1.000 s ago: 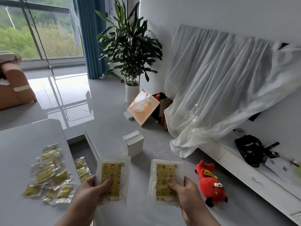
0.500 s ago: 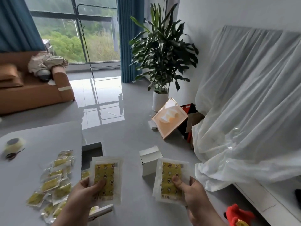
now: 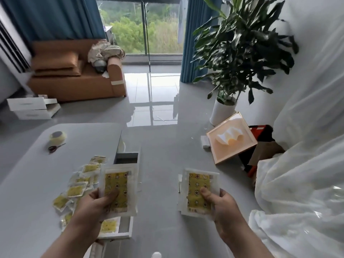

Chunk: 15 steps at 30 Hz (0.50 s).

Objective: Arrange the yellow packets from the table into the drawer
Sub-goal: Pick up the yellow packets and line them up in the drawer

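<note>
yellow packets (image 3: 116, 190) (image 3: 198, 190), one gripped in each of the hands (image 3: 96, 205) (image 3: 221, 205), above the drawer (image 3: 121, 228).

Glossy, seemingly plastic yellow packets (image 3: 87, 183); matt smooth table (image 3: 28, 192); mirror-glossy floor (image 3: 160, 146).

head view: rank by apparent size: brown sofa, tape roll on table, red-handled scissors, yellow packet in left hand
1. Brown sofa, largest, though farthest.
2. Yellow patterned packet in the left hand; nearness inflates it.
3-4. Clear tape roll and red-handled scissors: alike, unranked.
</note>
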{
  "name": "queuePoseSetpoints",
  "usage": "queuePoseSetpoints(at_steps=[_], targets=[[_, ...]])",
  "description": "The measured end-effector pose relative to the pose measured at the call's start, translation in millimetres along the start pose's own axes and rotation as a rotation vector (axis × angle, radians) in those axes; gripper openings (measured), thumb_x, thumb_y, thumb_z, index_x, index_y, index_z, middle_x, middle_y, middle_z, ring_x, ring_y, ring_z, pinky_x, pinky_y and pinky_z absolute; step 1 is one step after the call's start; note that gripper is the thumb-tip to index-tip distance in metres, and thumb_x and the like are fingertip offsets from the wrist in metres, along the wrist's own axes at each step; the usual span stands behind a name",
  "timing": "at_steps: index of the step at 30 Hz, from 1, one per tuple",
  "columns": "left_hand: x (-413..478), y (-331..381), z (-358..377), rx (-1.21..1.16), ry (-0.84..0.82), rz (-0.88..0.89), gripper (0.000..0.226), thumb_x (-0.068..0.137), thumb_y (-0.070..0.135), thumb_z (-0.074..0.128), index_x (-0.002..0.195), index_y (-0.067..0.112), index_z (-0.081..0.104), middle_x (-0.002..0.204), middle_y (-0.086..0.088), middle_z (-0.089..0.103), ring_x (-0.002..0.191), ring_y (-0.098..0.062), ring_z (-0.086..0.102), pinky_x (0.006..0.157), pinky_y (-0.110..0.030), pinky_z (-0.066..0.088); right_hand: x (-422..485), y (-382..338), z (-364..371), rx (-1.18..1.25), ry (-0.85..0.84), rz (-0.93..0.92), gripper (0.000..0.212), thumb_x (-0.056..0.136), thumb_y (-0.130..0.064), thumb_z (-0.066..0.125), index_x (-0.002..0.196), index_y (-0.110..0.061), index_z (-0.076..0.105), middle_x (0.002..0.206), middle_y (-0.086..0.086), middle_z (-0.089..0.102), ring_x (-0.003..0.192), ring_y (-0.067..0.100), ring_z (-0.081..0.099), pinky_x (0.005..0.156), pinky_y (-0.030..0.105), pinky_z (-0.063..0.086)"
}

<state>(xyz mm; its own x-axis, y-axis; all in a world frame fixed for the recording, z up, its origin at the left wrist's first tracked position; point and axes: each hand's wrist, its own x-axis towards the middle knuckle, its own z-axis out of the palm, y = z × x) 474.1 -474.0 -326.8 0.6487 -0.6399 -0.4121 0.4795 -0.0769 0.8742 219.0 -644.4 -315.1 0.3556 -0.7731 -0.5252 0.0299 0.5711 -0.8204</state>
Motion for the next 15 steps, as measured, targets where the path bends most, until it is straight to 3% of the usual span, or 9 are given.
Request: queuePoseSetpoints(at_steps=[5, 8, 15], targets=[[62.7, 5.7, 1.6, -0.035, 0.085, 0.017, 0.038, 0.065, 0.010, 0.070, 0.100, -0.004, 0.066, 0.083, -0.013, 0.076, 0.069, -0.024, 0.074, 0.058, -0.034, 0.061, 72.6, -14.6, 30.3, -0.034, -0.037, 0.031, 0.014, 0.088, 0.001, 0.062, 0.101, 0.005, 0.065, 0.093, 0.024, 0.074, 0.080, 0.039, 0.072, 0.075, 0.052, 0.059], [114.4, 10.5, 0.8, -0.077, 0.147, 0.004, 0.021, 0.081, 0.002, 0.062, 0.102, -0.003, 0.066, 0.085, -0.013, 0.076, 0.071, -0.023, 0.074, 0.059, -0.032, 0.061, 122.3, -28.2, 57.4, -0.096, -0.078, 0.049, 0.013, 0.087, 0.001, 0.062, 0.099, 0.006, 0.066, 0.090, 0.024, 0.074, 0.074, 0.036, 0.072, 0.071, 0.049, 0.060], [235.0, 57.5, -9.8, -0.136, 0.300, 0.002, 0.014, 0.087, -0.004, 0.057, 0.096, 0.000, 0.068, 0.086, -0.013, 0.076, 0.071, -0.023, 0.074, 0.057, -0.031, 0.061, 245.9, -76.4, 156.4, -0.263, -0.245, 0.127, 0.035, 0.071, -0.012, 0.071, 0.102, 0.005, 0.068, 0.097, 0.027, 0.073, 0.088, 0.043, 0.071, 0.077, 0.051, 0.058]])
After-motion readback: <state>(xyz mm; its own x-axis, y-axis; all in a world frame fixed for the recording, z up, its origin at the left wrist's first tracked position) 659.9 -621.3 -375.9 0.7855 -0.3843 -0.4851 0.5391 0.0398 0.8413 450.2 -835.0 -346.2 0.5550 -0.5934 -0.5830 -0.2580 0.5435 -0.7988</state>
